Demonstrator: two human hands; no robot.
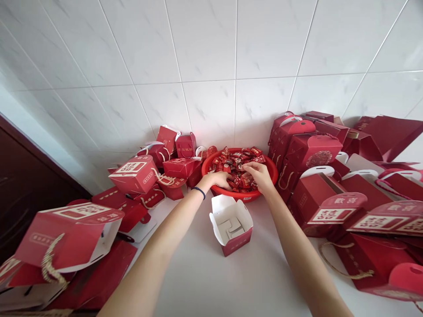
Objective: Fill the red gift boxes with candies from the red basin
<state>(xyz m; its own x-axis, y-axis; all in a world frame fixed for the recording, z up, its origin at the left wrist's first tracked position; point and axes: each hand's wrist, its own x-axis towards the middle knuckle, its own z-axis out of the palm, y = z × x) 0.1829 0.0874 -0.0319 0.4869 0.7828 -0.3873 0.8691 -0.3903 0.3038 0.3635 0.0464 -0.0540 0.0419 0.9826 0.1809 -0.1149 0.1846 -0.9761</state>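
A round red plastic basin (207, 169) full of small red-wrapped candies (236, 162) stands against the wall. My left hand (220, 178), a dark band at its wrist, reaches in over the near left side. Its fingertips are sunk among the candies, so their grip is hidden. From the right, my right hand (259, 174) reaches over the rim, with thumb and fingers pinched together at the candies; what lies between the fingertips is too small to make out. Just in front of the basin, an open red box (238, 242) with a white inside sits upright, its flaps raised and nothing in it.
Red gift boxes with rope handles (134, 174) are piled on the left, one large box (66, 237) lying nearer me. More red boxes (313, 152) are stacked on the right, with several (330, 198) closer. A white tiled wall (211, 48) rises behind the white table (211, 286).
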